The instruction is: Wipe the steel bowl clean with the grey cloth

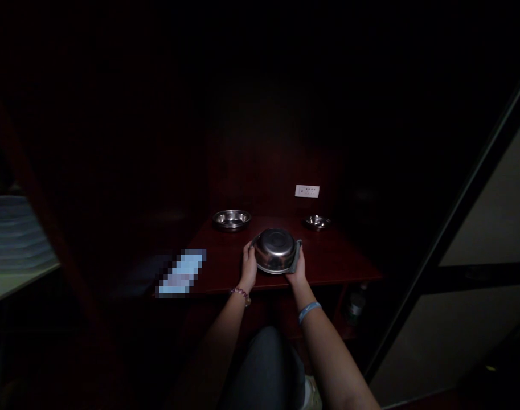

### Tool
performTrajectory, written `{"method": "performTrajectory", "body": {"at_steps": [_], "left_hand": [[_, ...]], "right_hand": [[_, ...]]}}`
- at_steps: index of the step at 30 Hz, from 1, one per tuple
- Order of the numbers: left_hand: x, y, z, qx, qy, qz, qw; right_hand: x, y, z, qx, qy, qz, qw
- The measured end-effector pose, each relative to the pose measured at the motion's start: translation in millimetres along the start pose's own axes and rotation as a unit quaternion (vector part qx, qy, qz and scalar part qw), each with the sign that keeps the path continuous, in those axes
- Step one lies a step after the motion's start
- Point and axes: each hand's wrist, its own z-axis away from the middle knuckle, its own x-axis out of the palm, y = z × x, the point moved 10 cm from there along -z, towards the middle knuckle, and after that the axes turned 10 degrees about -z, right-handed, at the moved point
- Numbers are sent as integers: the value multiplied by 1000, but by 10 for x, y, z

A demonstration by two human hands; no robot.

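Between my two hands is a shiny metal bowl (275,248), turned with its base up, over the front of a dark red shelf (328,259). My left hand (248,267) grips the bowl's left rim. On the right side my right hand (299,266) presses a grey cloth (295,256) against the rim. Whether the bowl touches the shelf I cannot tell. Farther back, a wide metal bowl (232,220) stands upright at the left, and a smaller metal bowl (316,222) stands at the right.
A white socket panel (307,191) is on the back wall. At the shelf's left front lies a blurred-out bright object (181,274). Stacked pale plates (16,236) sit at far left. Below the shelf, at right, is a bottle (355,306). Much of the surroundings is dark.
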Motion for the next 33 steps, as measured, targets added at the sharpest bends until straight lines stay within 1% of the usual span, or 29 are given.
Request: {"method": "performTrajectory", "body": {"at_steps": [4, 10, 13, 18, 23, 26, 29, 33], "left_hand": [[14, 1, -8, 10, -7, -5, 1000], [53, 92, -8, 35, -27, -8, 999], [49, 110, -6, 34, -28, -6, 999], [36, 81, -13, 18, -31, 5, 999], [17, 72, -17, 2, -19, 17, 1000], [21, 100, -7, 6, -21, 21, 1000], [20, 143, 8, 21, -22, 15, 999], [39, 180, 25, 36, -28, 9, 999]], "right_hand": [[21, -9, 8, -4, -6, -1, 1000], [42, -11, 2, -10, -12, 14, 1000], [27, -10, -5, -10, -10, 20, 1000], [15, 21, -6, 12, -8, 14, 1000], [22, -11, -3, -4, -4, 20, 1000], [36, 0, 3, 3, -11, 21, 1000], [19, 10, 12, 11, -1, 13, 1000], [9, -12, 18, -2, 11, 1, 1000]]}}
